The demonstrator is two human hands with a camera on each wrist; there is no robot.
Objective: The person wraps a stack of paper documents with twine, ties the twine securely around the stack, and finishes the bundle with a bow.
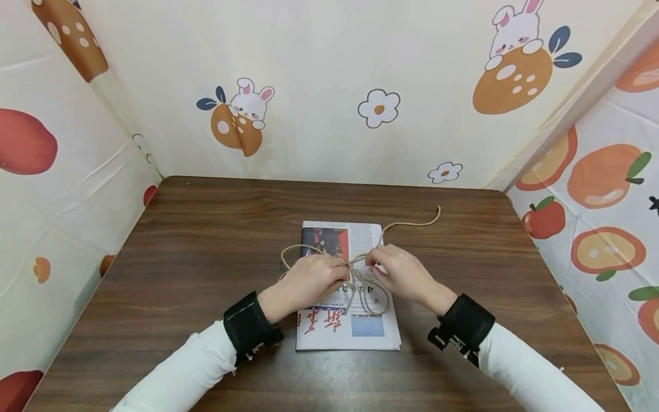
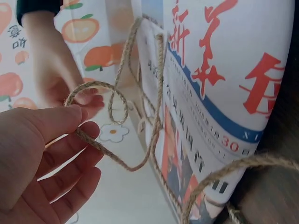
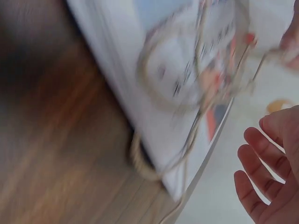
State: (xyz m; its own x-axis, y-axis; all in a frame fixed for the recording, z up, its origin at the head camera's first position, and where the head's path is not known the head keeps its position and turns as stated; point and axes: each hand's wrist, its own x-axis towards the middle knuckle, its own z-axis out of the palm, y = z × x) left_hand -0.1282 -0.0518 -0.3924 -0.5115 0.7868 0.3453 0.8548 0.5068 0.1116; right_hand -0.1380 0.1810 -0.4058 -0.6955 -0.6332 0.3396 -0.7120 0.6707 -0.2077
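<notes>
A folded newspaper (image 1: 329, 339) lies on the table with beige twine (image 1: 416, 224) crossed over it. In the left wrist view, my left hand (image 2: 51, 149) pinches a loop of the twine (image 2: 112, 157) between thumb and index finger, the other fingers loosely bent. My right hand (image 1: 404, 272) is over the newspaper's right side, close to the twine crossing. Seen from the right wrist, its fingers (image 3: 261, 163) are spread and slightly bent, holding nothing. Another twine loop (image 1: 383, 309) lies on the lower right part of the paper.
The brown wood-grain table (image 1: 206, 240) extends around the newspaper. A loose twine end reaches past the paper's top right corner. Patterned cloth (image 1: 319, 131) hangs behind the table and along both sides. Black bands (image 1: 249, 326) circle both wrists over white sleeves.
</notes>
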